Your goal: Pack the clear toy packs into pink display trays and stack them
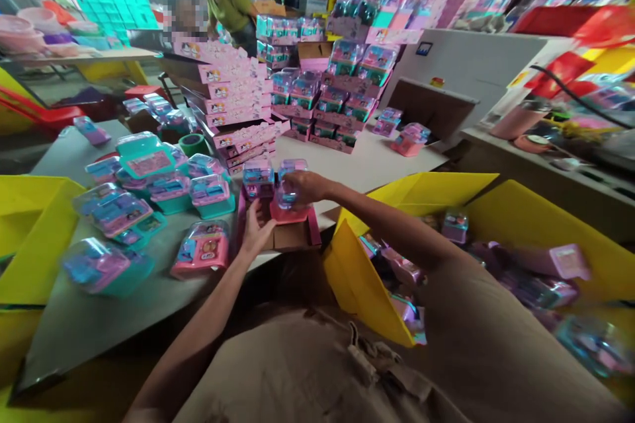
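My right hand is closed over the clear lid of a pink plastic toy case, which sits in or just above a shallow pink cardboard display box. My left hand is at the box's near left side, fingers apart and pointing up, its thumb by the pink case's base. Behind it in the box stands another clear-lidded toy case. The box's near part shows bare brown cardboard. A pink toy case lies on the table to the left of my left hand.
Teal toy cases crowd the left of the table. Stacked pink display boxes and filled boxes rise behind. A yellow bin with loose cases stands at right. A person in a green shirt is at the back.
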Action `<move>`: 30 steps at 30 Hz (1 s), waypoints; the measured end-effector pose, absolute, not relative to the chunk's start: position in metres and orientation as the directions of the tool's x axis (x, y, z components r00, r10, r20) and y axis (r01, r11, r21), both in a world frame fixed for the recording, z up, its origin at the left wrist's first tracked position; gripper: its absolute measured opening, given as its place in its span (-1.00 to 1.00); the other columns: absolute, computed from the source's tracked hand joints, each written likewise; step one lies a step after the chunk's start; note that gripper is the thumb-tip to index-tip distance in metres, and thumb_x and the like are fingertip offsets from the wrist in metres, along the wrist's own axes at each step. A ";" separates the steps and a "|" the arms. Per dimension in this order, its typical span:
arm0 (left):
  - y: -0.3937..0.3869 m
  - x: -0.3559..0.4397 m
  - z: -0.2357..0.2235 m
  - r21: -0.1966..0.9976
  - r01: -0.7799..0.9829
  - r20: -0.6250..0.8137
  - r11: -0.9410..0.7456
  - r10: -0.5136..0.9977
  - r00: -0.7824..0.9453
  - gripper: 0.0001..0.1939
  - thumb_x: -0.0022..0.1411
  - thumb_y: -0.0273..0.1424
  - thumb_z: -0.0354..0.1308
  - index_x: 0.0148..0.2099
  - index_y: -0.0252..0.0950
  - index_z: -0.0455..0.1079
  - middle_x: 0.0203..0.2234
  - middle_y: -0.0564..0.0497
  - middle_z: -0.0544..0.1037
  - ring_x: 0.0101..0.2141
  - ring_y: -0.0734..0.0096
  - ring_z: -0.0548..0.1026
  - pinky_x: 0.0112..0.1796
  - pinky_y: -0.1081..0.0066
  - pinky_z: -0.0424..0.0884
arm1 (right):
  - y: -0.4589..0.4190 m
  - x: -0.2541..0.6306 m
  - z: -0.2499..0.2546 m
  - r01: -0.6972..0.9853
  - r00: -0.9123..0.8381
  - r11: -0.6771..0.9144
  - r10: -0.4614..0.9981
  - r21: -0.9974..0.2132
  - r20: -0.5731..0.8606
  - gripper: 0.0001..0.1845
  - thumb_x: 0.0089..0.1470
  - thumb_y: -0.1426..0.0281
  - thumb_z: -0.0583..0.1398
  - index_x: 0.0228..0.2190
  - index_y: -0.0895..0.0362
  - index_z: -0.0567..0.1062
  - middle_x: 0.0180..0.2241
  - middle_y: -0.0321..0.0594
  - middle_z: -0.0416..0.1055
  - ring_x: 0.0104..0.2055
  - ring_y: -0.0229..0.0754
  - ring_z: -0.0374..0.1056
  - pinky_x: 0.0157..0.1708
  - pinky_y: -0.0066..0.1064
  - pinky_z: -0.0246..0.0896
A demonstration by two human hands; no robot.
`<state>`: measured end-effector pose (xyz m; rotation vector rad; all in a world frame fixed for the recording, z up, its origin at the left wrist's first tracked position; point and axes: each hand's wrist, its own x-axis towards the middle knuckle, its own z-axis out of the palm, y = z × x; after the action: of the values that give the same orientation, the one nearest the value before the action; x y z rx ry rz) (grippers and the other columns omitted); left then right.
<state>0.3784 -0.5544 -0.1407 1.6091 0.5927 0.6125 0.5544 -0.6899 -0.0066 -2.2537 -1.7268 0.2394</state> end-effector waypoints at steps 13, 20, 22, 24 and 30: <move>-0.538 0.425 -0.170 0.767 0.047 0.296 -0.640 0.418 0.859 -0.31 0.21 -0.19 0.34 0.32 -0.31 0.33 0.24 -0.37 0.47 0.28 -0.18 0.41 0.25 -0.16 0.36 | -0.717 0.581 -0.069 0.361 0.576 -0.782 0.616 -0.508 -0.538 -0.81 -0.05 0.63 0.40 -0.60 0.26 0.55 -0.63 -0.20 0.55 -0.54 -0.13 0.55 -0.39 -0.42 0.49; -0.568 0.435 -0.156 0.708 0.188 0.228 -0.680 0.473 0.851 -0.39 0.24 -0.23 0.36 0.23 -0.45 0.38 0.18 -0.51 0.47 0.26 -0.28 0.42 0.25 -0.19 0.33 | -0.715 0.564 -0.071 0.396 0.582 -0.779 0.622 -0.486 -0.524 -0.93 0.04 0.60 0.29 -0.45 0.28 0.61 -0.53 -0.17 0.62 -0.46 -0.18 0.59 -0.39 -0.52 0.46; -0.567 0.424 -0.143 0.708 0.198 0.211 -0.678 0.470 0.857 -0.32 0.21 -0.20 0.39 0.26 -0.46 0.37 0.19 -0.51 0.46 0.27 -0.31 0.41 0.25 -0.18 0.33 | -0.721 0.561 -0.059 0.433 0.601 -0.777 0.627 -0.457 -0.495 -0.87 0.03 0.55 0.33 -0.30 0.29 0.64 -0.51 -0.16 0.64 -0.46 -0.15 0.59 -0.40 -0.49 0.49; -0.555 0.400 -0.126 0.693 0.144 0.294 -0.706 0.460 0.838 -0.24 0.19 -0.17 0.41 0.33 -0.41 0.33 0.23 -0.46 0.44 0.29 -0.27 0.39 0.26 -0.15 0.34 | -0.732 0.562 -0.045 0.478 0.650 -0.773 0.631 -0.417 -0.424 -0.71 0.05 0.51 0.34 -0.14 0.31 0.64 -0.49 -0.12 0.64 -0.44 -0.12 0.59 -0.36 -0.43 0.51; -0.493 0.275 -0.076 0.506 0.456 0.421 -0.733 0.671 0.611 -0.04 0.25 0.12 0.28 0.44 -0.44 0.22 0.34 -0.54 0.31 0.33 -0.39 0.31 0.29 -0.22 0.24 | -0.751 0.565 -0.017 0.602 0.709 -0.692 0.693 -0.399 -0.133 -0.53 0.29 0.46 0.17 0.18 0.32 0.53 -0.27 0.04 0.69 -0.23 -0.05 0.64 -0.11 -0.30 0.51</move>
<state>0.2746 -0.4927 -0.0764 2.4903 0.9057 0.8591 0.5652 -0.7511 -0.0166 -2.5903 -1.0137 0.3922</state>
